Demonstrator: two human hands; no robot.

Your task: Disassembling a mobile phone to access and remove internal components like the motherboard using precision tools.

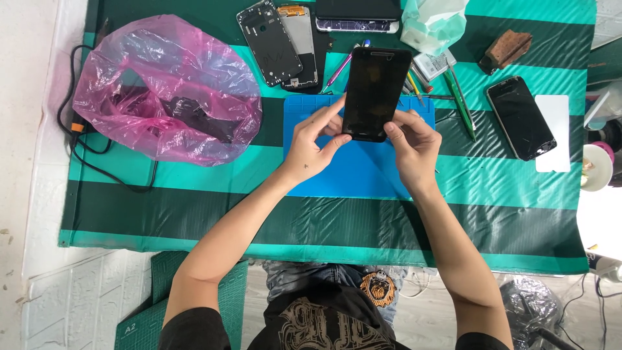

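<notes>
We've got the black phone tipped up over the blue mat, left hand pinching its 7 o'clock corner, right hand gripping the 5 o'clock one, probably steadying it.

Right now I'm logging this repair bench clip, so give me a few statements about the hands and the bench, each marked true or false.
1. Both hands, left hand and right hand, hold the black phone. True.
2. The phone is above a blue mat. True.
3. The pink plastic bag lies to the person's right. False: it lies to the left.
4. The second dark phone is in the right hand. False: it lies on the striped cloth, untouched.
</notes>
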